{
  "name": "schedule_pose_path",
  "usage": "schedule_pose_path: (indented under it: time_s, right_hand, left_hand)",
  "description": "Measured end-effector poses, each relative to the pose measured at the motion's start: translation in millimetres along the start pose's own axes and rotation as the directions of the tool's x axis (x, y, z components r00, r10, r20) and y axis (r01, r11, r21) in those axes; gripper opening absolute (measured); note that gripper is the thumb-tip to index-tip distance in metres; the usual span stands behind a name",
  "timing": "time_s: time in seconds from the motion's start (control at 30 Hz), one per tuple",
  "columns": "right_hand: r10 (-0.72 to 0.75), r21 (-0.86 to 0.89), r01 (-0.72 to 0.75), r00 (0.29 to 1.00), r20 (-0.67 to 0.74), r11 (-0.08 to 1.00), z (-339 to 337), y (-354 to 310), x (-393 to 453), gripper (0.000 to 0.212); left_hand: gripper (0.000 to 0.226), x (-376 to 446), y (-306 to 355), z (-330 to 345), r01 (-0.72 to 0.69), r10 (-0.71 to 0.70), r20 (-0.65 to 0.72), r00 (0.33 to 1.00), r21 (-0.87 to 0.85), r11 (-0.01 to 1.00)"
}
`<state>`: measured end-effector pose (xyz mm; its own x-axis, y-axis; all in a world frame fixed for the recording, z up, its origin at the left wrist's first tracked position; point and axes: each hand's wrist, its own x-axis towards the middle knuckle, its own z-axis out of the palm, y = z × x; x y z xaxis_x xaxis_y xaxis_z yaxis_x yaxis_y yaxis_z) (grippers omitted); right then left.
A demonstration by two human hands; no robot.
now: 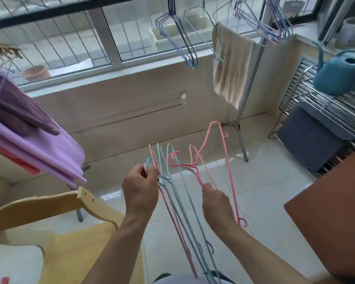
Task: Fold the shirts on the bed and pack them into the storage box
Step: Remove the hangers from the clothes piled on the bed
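Both hands are on wire hangers, left hand (pixel 139 193) gripping a bunch (pixel 178 212), right hand (pixel 215 203) pinching a pink hanger (pixel 223 160); with no bed, shirts or storage box in view, folding seems not yet begun.

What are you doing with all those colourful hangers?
A person is sorting empty wire hangers by a window. The left hand grips a bunch of blue and pink hangers by their hooks, and the right hand pinches pink hangers, holding them apart from the bunch. More hangers hang on the rail above, beside a beige towel. Purple cloths hang on the left. No shirts, bed or storage box are in view, so the folding has not begun here.
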<state>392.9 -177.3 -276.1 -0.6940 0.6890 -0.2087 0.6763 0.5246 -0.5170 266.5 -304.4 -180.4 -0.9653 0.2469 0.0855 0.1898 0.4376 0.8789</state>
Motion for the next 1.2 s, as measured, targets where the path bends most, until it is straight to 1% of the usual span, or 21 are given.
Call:
schedule_pose_path:
  time_s: [0.03, 0.07, 0.13, 0.17, 0.2, 0.23, 0.3, 0.4, 0.43, 0.5, 0.57, 0.6, 0.67, 0.73, 0.8, 0.83, 0.97, 1.03, 1.13, 1.17, 1.2]
  right_hand:
    - [0.025, 0.051, -0.025, 1.0, -0.001, 0.998, -2, 10, 6, 0.022]
    - [0.042, 0.105, -0.043, 0.999, 0.012, 0.994, -8, 17, 8, 0.022]
    - [0.055, 0.192, -0.062, 0.997, 0.046, 0.979, -18, 27, 5, 0.02]
    - [0.047, 0.238, -0.057, 0.998, 0.05, 0.97, -22, 28, 0, 0.02]
    - [0.031, 0.288, -0.044, 0.998, 0.05, 0.957, -25, 26, -5, 0.02]
    - [0.02, 0.341, -0.037, 0.998, 0.052, 0.939, -26, 21, -10, 0.021]
    - [-0.002, 0.403, -0.017, 0.999, 0.047, 0.915, -25, 6, -18, 0.023]
    - [-0.079, 0.321, 0.084, 0.996, -0.028, 0.943, -15, -21, -29, 0.022]
    - [-0.107, 0.287, 0.118, 0.993, -0.054, 0.951, -9, -28, -33, 0.02]
    - [-0.149, 0.215, 0.163, 0.986, -0.078, 0.963, 2, -40, -39, 0.016]
    - [-0.187, 0.136, 0.197, 0.979, -0.084, 0.971, 12, -47, -44, 0.013]
    - [-0.2, 0.123, 0.21, 0.976, -0.09, 0.97, 14, -49, -45, 0.019]
    - [-0.18, 0.191, 0.192, 0.98, -0.08, 0.963, 15, -50, -42, 0.035]
    - [-0.133, 0.343, 0.133, 0.991, -0.025, 0.93, 12, -48, -37, 0.034]
    - [-0.072, 0.483, 0.057, 0.997, 0.013, 0.874, 9, -46, -35, 0.031]
    - [-0.053, 0.504, 0.039, 0.999, 0.014, 0.863, 9, -46, -34, 0.031]
    - [0.044, 0.416, -0.026, 0.998, -0.035, 0.909, 4, -39, -15, 0.028]
    - [0.087, 0.411, -0.083, 0.996, 0.008, 0.908, -1, -28, 2, 0.031]
    - [0.072, 0.559, -0.127, 0.99, 0.119, 0.819, -8, -7, 13, 0.029]
    - [0.047, 0.602, -0.123, 0.989, 0.14, 0.789, -9, -1, 11, 0.025]
    - [0.017, 0.642, -0.119, 0.987, 0.163, 0.758, -9, 4, 9, 0.022]
  left_hand:
    - [0.027, 4, 0, -4, 0.059, -0.056, 0.032, 0.998, -0.107, 0.993]
    - [0.023, 9, 2, -9, 0.14, -0.128, 0.064, 0.99, -0.231, 0.963]
    - [0.02, 20, 6, -13, 0.303, -0.263, 0.151, 0.953, -0.439, 0.845]
    - [0.019, 23, 8, -13, 0.361, -0.299, 0.202, 0.933, -0.5, 0.787]
    - [0.019, 26, 10, -11, 0.396, -0.31, 0.248, 0.918, -0.522, 0.755]
    - [0.019, 27, 13, -8, 0.409, -0.305, 0.278, 0.911, -0.512, 0.756]
    - [0.024, 24, 17, 1, 0.393, -0.281, 0.297, 0.912, -0.442, 0.807]
    - [0.062, 13, 23, 12, 0.362, -0.262, 0.3, 0.917, -0.354, 0.862]
    - [0.064, 10, 25, 14, 0.351, -0.263, 0.279, 0.924, -0.34, 0.873]
    - [0.046, 6, 25, 19, 0.331, -0.284, 0.187, 0.941, -0.315, 0.89]
    - [0.028, 6, 24, 24, 0.314, -0.309, 0.06, 0.949, -0.265, 0.912]
    - [0.022, 8, 22, 26, 0.307, -0.315, 0.005, 0.949, -0.24, 0.921]
    - [0.018, 10, 18, 28, 0.288, -0.309, -0.075, 0.948, -0.211, 0.934]
    - [0.018, 11, 15, 27, 0.266, -0.291, -0.094, 0.952, -0.215, 0.94]
    - [0.015, 10, 14, 25, 0.253, -0.275, -0.062, 0.959, -0.241, 0.937]
    - [0.014, 9, 14, 24, 0.255, -0.275, -0.044, 0.961, -0.253, 0.933]
    - [0.013, 6, 10, 22, 0.31, -0.32, 0.021, 0.947, -0.324, 0.894]
    - [0.01, 7, 11, 18, 0.395, -0.381, 0.115, 0.917, -0.394, 0.83]
    - [0.012, 19, 11, 13, 0.547, -0.44, 0.325, 0.837, -0.523, 0.654]
    - [0.013, 24, 11, 11, 0.578, -0.437, 0.378, 0.816, -0.524, 0.626]
    - [0.013, 28, 11, 9, 0.594, -0.427, 0.414, 0.804, -0.512, 0.621]
